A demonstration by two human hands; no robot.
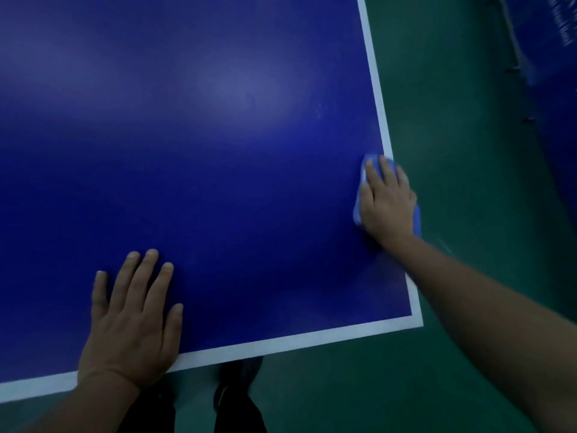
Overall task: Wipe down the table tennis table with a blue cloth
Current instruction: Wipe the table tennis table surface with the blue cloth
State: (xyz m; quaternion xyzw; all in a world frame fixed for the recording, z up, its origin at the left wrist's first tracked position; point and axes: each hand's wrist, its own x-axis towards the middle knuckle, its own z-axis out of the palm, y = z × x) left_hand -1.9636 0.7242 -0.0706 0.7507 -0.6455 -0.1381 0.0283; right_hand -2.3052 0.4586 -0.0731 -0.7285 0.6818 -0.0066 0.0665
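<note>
Fingers straight, our right hand (387,201) presses the crumpled blue cloth (371,159) against the dark-blue worktop (218,151); our left hand (131,317) rests flat, fingers spread.

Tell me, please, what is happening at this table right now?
A person is wiping a blue table tennis table. The right hand presses a blue cloth flat against the surface, right at the white line along the table's right edge, near the corner. The left hand rests flat on the table by the near edge, fingers spread, holding nothing. The person stands at the near end, on a green floor.
</note>
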